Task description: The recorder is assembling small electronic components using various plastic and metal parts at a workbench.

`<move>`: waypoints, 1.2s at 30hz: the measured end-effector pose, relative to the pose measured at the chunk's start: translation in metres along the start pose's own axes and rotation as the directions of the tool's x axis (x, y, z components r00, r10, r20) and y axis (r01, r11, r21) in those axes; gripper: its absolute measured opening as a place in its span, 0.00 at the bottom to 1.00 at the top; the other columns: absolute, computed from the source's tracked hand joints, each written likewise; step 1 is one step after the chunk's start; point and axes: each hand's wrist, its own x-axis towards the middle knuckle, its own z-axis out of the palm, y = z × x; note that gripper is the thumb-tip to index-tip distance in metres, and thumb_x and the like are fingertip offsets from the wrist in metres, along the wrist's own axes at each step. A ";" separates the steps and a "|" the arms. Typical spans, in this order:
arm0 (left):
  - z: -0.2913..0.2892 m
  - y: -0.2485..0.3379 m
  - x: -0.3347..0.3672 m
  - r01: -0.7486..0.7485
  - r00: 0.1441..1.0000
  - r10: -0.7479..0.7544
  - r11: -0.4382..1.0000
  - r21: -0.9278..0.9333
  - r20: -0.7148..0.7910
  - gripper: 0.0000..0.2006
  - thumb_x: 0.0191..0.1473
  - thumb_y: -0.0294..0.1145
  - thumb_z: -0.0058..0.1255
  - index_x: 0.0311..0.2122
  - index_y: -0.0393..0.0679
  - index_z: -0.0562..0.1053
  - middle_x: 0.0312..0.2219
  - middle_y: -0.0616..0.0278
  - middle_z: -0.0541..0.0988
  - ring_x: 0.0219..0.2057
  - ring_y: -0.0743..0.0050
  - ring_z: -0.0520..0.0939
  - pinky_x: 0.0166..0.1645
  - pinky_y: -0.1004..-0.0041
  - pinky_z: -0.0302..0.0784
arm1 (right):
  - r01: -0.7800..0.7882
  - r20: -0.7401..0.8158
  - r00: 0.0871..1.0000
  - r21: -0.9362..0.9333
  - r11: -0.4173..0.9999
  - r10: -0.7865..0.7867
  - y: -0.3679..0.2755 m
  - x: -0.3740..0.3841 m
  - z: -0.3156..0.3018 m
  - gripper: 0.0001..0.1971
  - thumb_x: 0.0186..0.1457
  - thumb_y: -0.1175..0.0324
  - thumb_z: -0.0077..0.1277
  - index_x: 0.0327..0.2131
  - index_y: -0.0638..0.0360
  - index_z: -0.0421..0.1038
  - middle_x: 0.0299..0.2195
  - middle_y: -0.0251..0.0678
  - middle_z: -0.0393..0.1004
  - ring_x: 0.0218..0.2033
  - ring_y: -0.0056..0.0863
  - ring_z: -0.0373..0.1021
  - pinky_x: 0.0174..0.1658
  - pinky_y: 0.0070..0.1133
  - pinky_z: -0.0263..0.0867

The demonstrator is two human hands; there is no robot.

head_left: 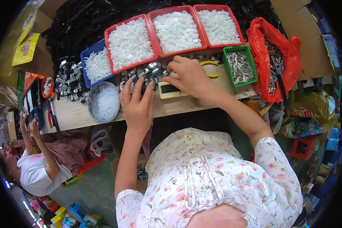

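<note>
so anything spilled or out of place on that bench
Mostly tidy: the white parts sit inside the red trays and the blue bin. The small black-and-metal parts lie loose on the bench by the left hand and right hand, not binned.

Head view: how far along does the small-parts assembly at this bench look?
Done: a heap of small black-and-silver assembled pieces lies at the bench's left. In hand: both hands work in the pile of metal parts, the left hand resting fingers on it, the right hand pinching a piece beside a cream block. Left: the red trays of white discs and the green tray of metal pins are full.
</note>
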 end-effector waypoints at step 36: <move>-0.001 0.046 0.010 0.566 0.605 -0.574 -0.177 -0.805 0.552 0.11 0.57 0.31 0.60 0.41 0.36 0.80 0.28 0.68 0.80 0.26 0.86 0.75 0.30 0.84 0.69 | 0.155 -0.141 0.979 0.029 0.988 -0.149 -0.028 -0.026 -0.015 0.14 0.44 0.69 0.63 0.37 0.58 0.75 0.36 0.35 0.75 0.38 0.36 0.72 0.39 0.31 0.63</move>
